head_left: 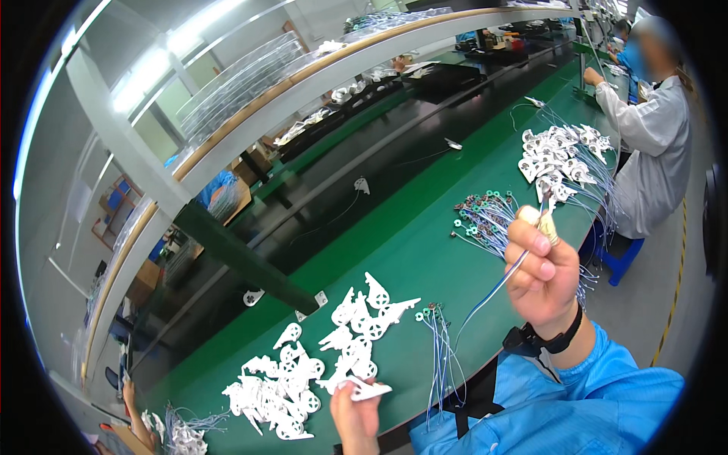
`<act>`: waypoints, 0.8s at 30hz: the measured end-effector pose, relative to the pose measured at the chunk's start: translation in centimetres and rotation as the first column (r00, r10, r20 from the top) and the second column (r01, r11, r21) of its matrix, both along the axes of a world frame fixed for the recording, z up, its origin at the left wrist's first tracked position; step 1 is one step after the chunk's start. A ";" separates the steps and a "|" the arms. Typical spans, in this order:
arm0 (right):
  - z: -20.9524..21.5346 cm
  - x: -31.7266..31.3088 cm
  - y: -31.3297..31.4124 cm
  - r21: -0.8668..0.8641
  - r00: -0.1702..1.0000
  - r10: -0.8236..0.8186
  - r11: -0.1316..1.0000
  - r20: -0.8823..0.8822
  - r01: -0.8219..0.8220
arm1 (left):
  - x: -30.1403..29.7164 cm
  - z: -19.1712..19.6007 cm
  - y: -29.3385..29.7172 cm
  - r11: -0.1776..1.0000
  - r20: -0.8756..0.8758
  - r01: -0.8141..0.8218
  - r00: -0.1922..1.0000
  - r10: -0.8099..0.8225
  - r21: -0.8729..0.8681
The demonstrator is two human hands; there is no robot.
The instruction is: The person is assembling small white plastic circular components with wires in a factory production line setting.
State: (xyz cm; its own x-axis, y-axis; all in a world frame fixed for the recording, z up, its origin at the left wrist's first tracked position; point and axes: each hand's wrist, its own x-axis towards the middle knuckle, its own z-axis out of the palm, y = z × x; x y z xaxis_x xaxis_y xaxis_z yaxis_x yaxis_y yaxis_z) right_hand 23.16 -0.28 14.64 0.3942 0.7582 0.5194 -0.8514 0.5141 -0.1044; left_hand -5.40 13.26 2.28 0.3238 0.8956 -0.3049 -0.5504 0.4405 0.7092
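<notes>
White plastic piece and wire being held over the green bench

A white plastic piece point(369, 390) is pinched in the left hand point(353, 413); a thin wire point(493, 288) is gripped by the right hand point(543, 273).

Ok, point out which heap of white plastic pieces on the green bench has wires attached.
The far heap beyond the right hand, where thin wires trail from the pieces. The near heap by the left hand is bare plastic.

The left hand point(355, 413) is cut off by the lower edge (wrist unseen), far shelf items blurred.
</notes>
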 end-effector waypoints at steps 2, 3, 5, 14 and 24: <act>1.8 -0.5 0.2 0.004 0.997 -0.040 0.999 0.067 0.040 | 1.0 1.2 -2.7 0.998 -0.022 -0.056 0.998 0.056 -0.021; 3.0 -0.9 -0.2 0.022 0.994 -0.065 0.998 0.087 0.064 | 0.9 0.0 -3.5 0.999 0.010 -0.020 1.000 0.020 0.031; 4.6 -2.0 -0.6 -0.012 0.946 -0.187 0.980 0.266 0.197 | 0.9 -1.2 -4.7 0.997 0.031 0.047 0.998 -0.049 0.062; 6.2 -3.2 -1.6 -0.285 0.712 -0.239 0.798 0.660 0.532 | 1.6 -4.4 -6.2 0.980 -0.016 0.198 0.980 -0.198 -0.014; 7.6 -3.9 -2.2 -0.346 0.355 0.090 0.535 0.931 0.771 | 4.2 -1.4 -11.0 0.829 0.146 0.555 0.827 -0.543 -0.065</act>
State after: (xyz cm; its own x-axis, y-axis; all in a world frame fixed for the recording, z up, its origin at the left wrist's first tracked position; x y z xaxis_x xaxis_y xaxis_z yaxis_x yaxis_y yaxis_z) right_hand 19.25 -2.49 22.21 0.4501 0.8771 0.1674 0.1496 0.1108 -0.9825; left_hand -1.23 2.28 0.86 0.7914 0.5258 -0.3117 -0.2714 0.7592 0.5916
